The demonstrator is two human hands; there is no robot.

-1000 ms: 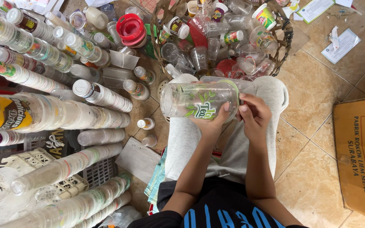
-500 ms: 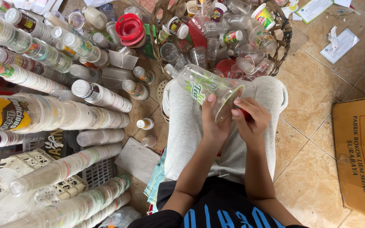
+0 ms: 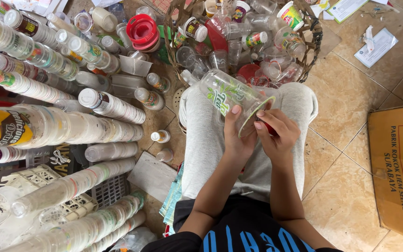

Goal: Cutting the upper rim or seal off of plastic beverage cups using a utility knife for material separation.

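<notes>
Both hands meet over the lap of someone sitting on the tiled floor. Left hand (image 3: 236,137) is wrapped around a clear plastic cup (image 3: 229,98) with a green print, thumb pressed on its side, the cup tilted with its base pointing far and left. Right hand (image 3: 276,133) is curled at the cup's rim (image 3: 256,116), fingertips pinching the edge; something red shows under its fingers, too hidden to tell what. Far left, long nested stacks of cups (image 3: 61,126) lie on their sides. Beyond the knees stands a woven basket (image 3: 314,44) heaped with loose cups, and at the right edge lies a cardboard box (image 3: 399,168)
</notes>
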